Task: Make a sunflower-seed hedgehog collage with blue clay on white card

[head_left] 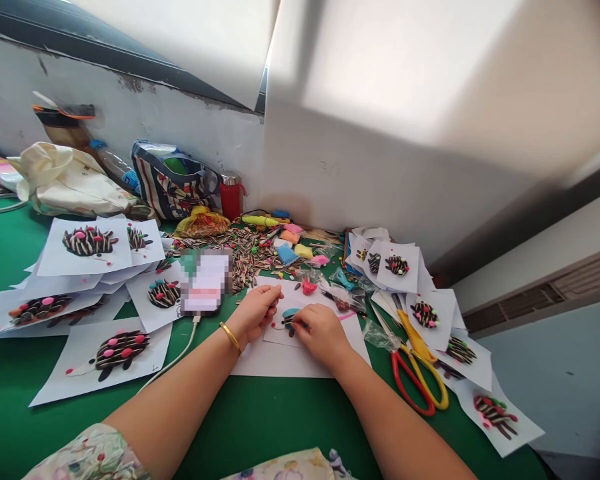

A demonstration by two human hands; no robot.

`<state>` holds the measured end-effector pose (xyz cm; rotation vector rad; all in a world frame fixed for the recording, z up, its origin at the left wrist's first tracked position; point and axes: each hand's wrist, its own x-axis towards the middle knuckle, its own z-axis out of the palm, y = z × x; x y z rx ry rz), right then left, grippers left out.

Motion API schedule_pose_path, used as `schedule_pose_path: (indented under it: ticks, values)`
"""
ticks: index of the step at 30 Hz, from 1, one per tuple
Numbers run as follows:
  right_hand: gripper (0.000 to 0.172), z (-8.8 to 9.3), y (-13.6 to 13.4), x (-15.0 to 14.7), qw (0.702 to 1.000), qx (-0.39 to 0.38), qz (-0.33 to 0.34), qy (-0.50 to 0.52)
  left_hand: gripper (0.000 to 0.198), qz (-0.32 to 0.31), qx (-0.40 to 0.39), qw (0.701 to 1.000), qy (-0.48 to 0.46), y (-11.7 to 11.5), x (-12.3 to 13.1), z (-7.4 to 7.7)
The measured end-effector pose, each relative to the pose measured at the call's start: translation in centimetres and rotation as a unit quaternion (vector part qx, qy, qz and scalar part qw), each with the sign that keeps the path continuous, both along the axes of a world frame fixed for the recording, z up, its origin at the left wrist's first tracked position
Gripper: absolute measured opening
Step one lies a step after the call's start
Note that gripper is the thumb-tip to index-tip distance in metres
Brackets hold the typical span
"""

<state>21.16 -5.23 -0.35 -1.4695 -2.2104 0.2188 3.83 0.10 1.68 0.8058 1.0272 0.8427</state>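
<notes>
A small card (279, 336) lies on a larger white sheet (260, 360) in front of me. On the card is a part-covered hedgehog figure with blue clay (289, 316) and dark striped seeds. My right hand (324, 335) rests over it, fingers curled and pressed together at the figure's right side; whatever they pinch is hidden. Left of the card, my left hand (259, 312) is raised a little, thumb and fingertips pinched together. Anything between those fingertips is too small to make out. Red clay (309, 287) sits just beyond the hands.
Sunflower seeds (253, 257) are heaped behind a charging phone (203, 283). Finished hedgehog cards are stacked at left (83, 260) and right (430, 317). Red and yellow scissors (420, 377) lie right of the sheet. Clay lumps (286, 253), bags (173, 180) and a red flask (231, 197) line the wall.
</notes>
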Motion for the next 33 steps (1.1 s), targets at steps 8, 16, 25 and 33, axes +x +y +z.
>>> schedule_pose_path:
  ticks: [8,16,25,33]
  values:
    - [0.011,-0.15,-0.21,-0.26,0.999,0.019,0.026,-0.014,0.041,-0.002,0.005,1.000,0.003,0.00,0.06,-0.03]
    - [0.010,-0.67,0.15,-0.27,0.997,0.036,0.031,-0.061,0.040,-0.004,0.006,1.000,0.004,0.11,0.01,-0.33]
    - [0.011,-0.64,0.40,-0.39,0.995,0.024,0.036,-0.088,0.040,0.000,0.004,1.000,-0.006,0.04,0.04,-0.24]
    - [0.009,-0.17,-0.13,-0.12,0.998,0.050,0.034,-0.030,0.043,0.002,0.000,1.000,-0.031,0.14,0.05,-0.51]
